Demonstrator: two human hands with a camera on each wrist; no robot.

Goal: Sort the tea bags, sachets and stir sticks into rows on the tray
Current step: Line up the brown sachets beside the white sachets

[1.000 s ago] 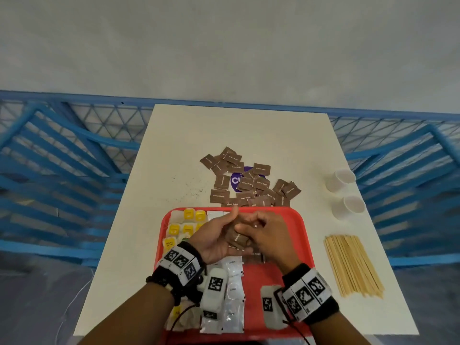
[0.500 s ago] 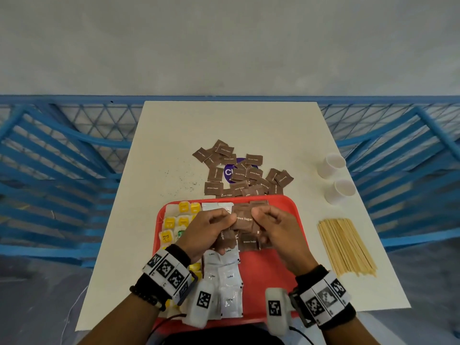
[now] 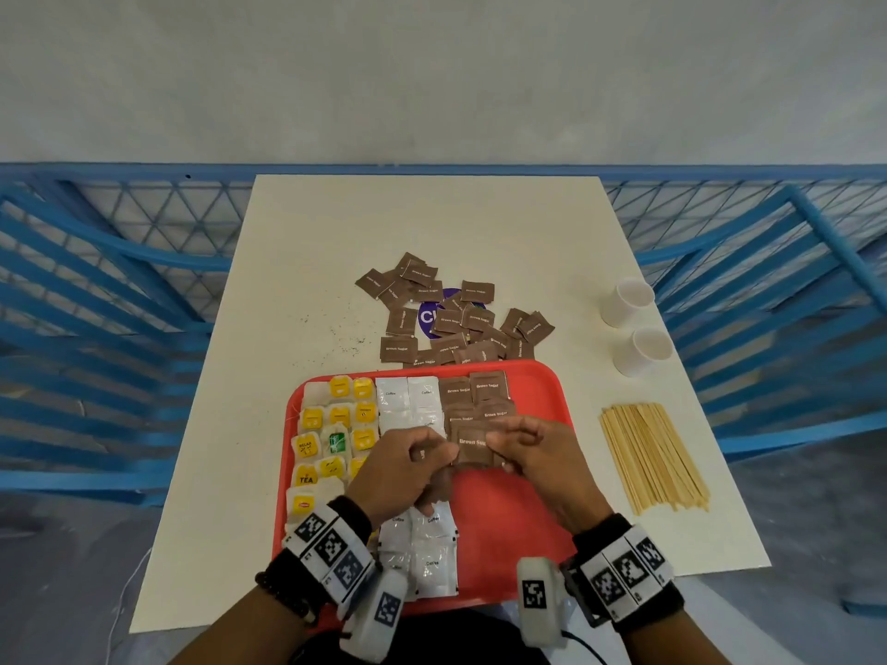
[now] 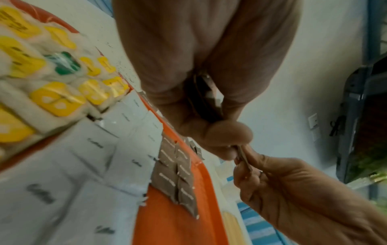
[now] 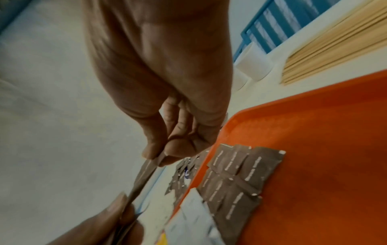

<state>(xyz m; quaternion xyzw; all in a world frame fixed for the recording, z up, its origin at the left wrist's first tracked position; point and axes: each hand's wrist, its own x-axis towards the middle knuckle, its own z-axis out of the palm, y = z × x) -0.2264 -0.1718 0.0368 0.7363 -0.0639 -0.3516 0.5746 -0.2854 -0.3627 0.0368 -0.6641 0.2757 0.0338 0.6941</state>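
Observation:
Both hands hover over the red tray point(image 3: 528, 530). My left hand point(image 3: 432, 448) grips a small stack of brown sugar sachets point(image 4: 204, 101) in its curled fingers. Its thumb and my right hand point(image 3: 509, 448) pinch the two ends of one brown sugar sachet point(image 3: 473, 443), seen edge-on point(image 5: 142, 179) in the right wrist view. On the tray lie tea bags point(image 3: 331, 434) at the left, white coffee sachets point(image 3: 408, 400) in the middle and laid brown sachets point(image 3: 475, 395) to their right. Stir sticks point(image 3: 653, 458) lie on the table right of the tray.
A loose pile of brown sachets point(image 3: 451, 324) lies on the white table point(image 3: 297, 280) just beyond the tray. Two paper cups point(image 3: 633, 324) stand at the right. A blue railing point(image 3: 96, 304) surrounds the table. Tea dust specks lie left of the pile.
One second ago the hands were clasped together over the tray. One brown sachet has since come out and is now held between them. The head view has tilted down.

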